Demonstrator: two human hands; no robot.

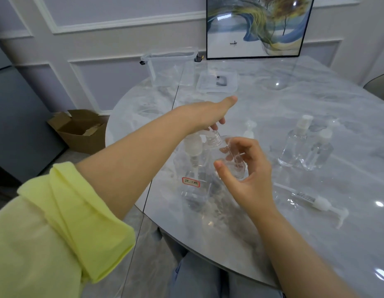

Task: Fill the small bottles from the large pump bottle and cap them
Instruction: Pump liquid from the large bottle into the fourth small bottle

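The large clear pump bottle [192, 190], with a red-edged label, stands near the table's front left edge. My left hand [208, 115] reaches over it, its fingers curled down on the white pump head [205, 132]. My right hand [249, 175] grips a small clear bottle [229, 158] from the right. It is tilted, and its open threaded neck sits right at the pump's spout. Two more small bottles, a spray-topped bottle [296, 145] and a capped bottle [320, 151], stand together at the right. A loose white pump top with a tube [317, 202] lies on the table near them.
Behind my right hand stands another small pump-topped bottle [249, 130]. At the back of the marble table [315, 244] are a clear plastic box [171, 65] and its lid [216, 82]. A framed picture [257, 26] leans on the wall. A cardboard box [81, 130] sits on the floor at left.
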